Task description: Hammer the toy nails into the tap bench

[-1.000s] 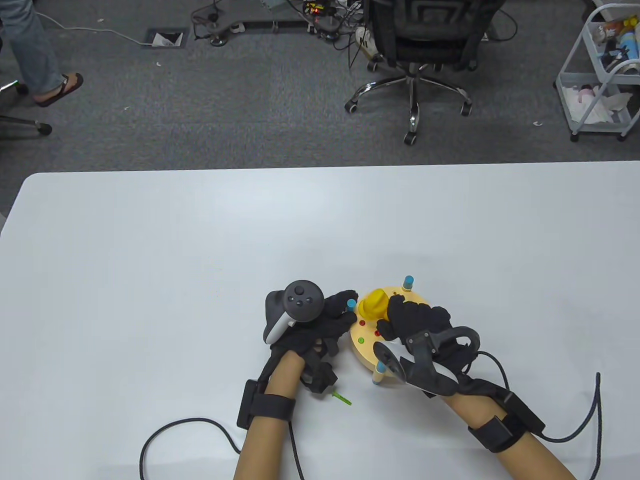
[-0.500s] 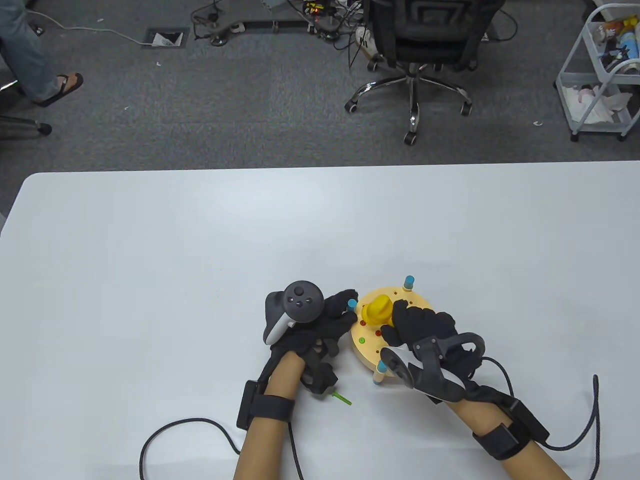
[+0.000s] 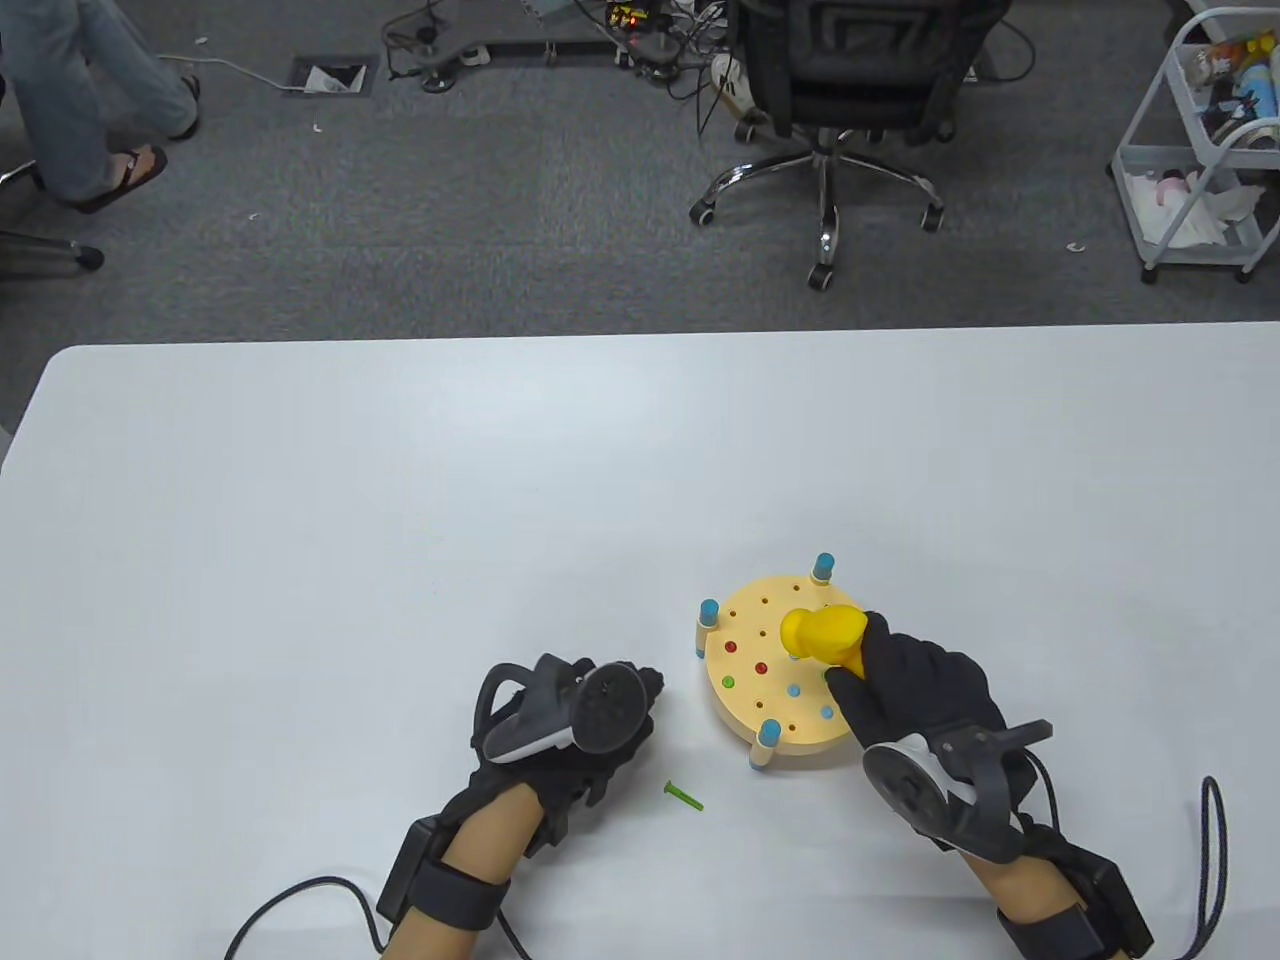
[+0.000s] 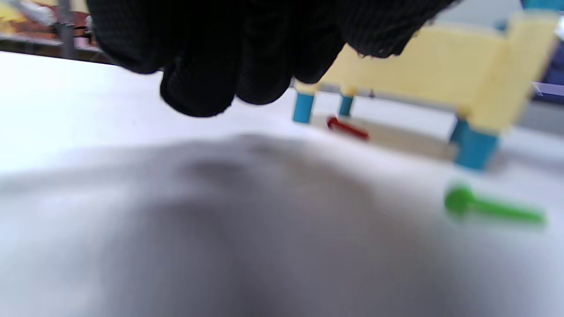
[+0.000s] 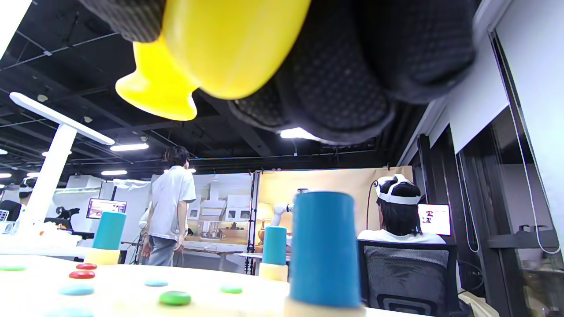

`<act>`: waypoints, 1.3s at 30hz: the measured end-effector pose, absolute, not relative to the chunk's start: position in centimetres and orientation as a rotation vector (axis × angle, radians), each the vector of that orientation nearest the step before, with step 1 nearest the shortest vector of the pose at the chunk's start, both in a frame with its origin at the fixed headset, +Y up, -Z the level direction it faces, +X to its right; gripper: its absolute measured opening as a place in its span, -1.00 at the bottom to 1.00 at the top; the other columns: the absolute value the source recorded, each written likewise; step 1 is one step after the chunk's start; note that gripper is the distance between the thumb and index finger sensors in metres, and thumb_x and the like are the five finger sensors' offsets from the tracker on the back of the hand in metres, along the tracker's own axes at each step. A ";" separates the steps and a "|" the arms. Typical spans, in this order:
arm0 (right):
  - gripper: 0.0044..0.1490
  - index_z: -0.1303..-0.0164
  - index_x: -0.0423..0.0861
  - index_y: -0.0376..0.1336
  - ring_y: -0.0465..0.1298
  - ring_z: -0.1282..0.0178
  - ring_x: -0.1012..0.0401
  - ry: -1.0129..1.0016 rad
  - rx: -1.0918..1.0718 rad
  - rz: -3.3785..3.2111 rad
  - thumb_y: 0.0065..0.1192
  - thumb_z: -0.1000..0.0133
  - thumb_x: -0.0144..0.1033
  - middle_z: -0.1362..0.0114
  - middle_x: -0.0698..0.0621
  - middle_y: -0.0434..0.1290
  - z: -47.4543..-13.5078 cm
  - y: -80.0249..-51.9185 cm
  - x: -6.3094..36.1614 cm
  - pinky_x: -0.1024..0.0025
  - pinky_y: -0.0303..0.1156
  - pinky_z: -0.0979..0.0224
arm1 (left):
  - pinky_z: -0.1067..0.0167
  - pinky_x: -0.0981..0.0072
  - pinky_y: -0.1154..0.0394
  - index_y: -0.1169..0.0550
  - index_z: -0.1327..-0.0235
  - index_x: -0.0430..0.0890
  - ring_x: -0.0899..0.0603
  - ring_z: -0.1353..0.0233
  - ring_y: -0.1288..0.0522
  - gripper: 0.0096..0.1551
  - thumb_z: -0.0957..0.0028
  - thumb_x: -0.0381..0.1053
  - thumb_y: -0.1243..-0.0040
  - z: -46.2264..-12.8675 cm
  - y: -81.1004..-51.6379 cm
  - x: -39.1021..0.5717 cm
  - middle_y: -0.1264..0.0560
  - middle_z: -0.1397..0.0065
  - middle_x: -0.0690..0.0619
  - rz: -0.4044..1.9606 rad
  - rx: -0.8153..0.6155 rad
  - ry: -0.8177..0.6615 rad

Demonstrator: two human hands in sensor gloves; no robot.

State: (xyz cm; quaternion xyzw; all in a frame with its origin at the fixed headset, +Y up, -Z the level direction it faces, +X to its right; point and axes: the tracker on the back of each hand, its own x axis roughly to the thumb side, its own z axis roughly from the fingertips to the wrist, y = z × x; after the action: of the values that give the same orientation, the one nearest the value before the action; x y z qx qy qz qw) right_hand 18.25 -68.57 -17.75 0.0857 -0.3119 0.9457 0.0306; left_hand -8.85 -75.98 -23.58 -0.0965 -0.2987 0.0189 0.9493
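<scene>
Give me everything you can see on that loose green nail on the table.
The green nail looks like plastic: a round flat head and a thin straight shank. It lies on its side on the white table, head toward the left hand, not driven into anything. It sits in front of the tap bench, just off its near blue-capped leg, and nothing touches it. The left wrist view shows it blurred.

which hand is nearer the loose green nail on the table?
Left. The left hand sits just left of the green nail; the right hand grips the yellow hammer over the bench.
</scene>
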 end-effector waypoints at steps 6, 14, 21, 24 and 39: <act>-0.15 -0.27 -0.15 0.33 0.66 0.22 0.21 -0.993 0.253 2.891 -0.11 0.01 0.19 0.05 0.02 0.61 -16.5 -68.6 19.1 0.25 0.59 -0.03 | -0.42 0.00 -0.18 -0.11 -0.47 0.18 -0.20 -0.53 -0.18 -0.18 0.11 0.23 -0.02 -22.5 -77.9 -6.9 -0.08 -0.69 0.13 -0.123 -0.269 -0.709; -0.15 -0.27 -0.15 0.33 0.66 0.22 0.21 -0.962 0.218 2.850 -0.12 0.01 0.19 0.05 0.03 0.61 -16.0 -68.6 20.2 0.25 0.59 -0.04 | -0.59 -0.11 0.21 0.14 -0.49 0.16 -0.13 -0.71 0.21 0.05 0.22 0.49 0.14 -22.8 -78.8 -5.9 0.19 -0.72 0.14 -0.167 -0.382 -0.733; -0.15 -0.27 -0.15 0.33 0.66 0.23 0.21 -0.899 0.245 2.841 -0.12 0.01 0.19 0.06 0.03 0.61 -16.1 -69.0 20.2 0.25 0.59 -0.03 | -0.54 -0.12 0.45 0.43 -0.39 0.17 -0.13 -0.64 0.53 0.16 0.28 0.62 0.34 -23.6 -80.3 -4.7 0.54 -0.62 0.16 -0.236 -0.543 -0.761; -0.15 -0.26 -0.15 0.33 0.66 0.23 0.21 -0.873 0.250 2.839 -0.12 0.01 0.19 0.06 0.03 0.62 -16.1 -69.0 20.1 0.25 0.59 -0.03 | -0.51 -0.13 0.53 0.55 -0.27 0.21 -0.14 -0.60 0.62 0.15 0.30 0.64 0.41 -24.0 -80.9 -4.4 0.67 -0.53 0.17 -0.248 -0.612 -0.755; -0.14 -0.26 -0.15 0.34 0.66 0.23 0.21 -0.807 0.266 2.849 -0.11 0.01 0.19 0.06 0.03 0.62 -16.1 -69.3 19.8 0.25 0.59 -0.02 | -0.45 -0.22 0.58 0.56 -0.31 0.24 -0.16 -0.54 0.68 0.15 0.33 0.66 0.50 -24.8 -81.3 -3.4 0.70 -0.54 0.15 -0.188 -0.663 -0.689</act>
State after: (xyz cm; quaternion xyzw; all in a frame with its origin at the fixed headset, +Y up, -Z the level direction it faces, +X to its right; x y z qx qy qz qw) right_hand 19.77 -69.30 -16.05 0.0893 -0.2704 0.9549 0.0843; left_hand -3.43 -81.35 -24.84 -0.3185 -0.3308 -0.0904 0.8837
